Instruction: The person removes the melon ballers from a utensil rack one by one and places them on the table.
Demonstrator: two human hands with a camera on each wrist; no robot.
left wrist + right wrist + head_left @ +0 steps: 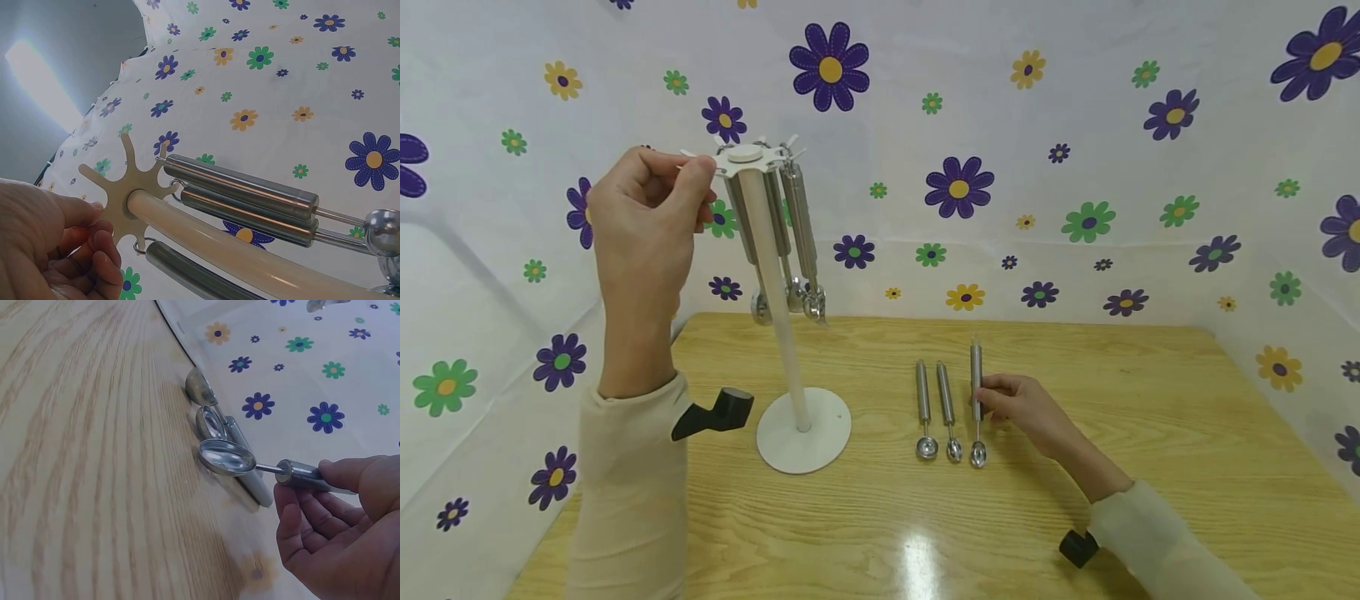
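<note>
In the head view my left hand pinches the edge of the hooked top plate of a white utensil stand. Several steel-handled utensils hang from that plate by rings. Between thumb and fingers, my right hand holds the handle of a steel melon baller with an oval bowl. Whether its bowl touches the table cannot be told. To its left lie another oval-bowled melon baller and a round-bowled scoop, handles pointing away. The left wrist view shows the thumb against the plate's prongs.
The stand's round white base rests on the left part of the wooden table. White cloth with printed flowers hangs behind the table and along both sides. The stand's pole rises between the left hand and the loose utensils.
</note>
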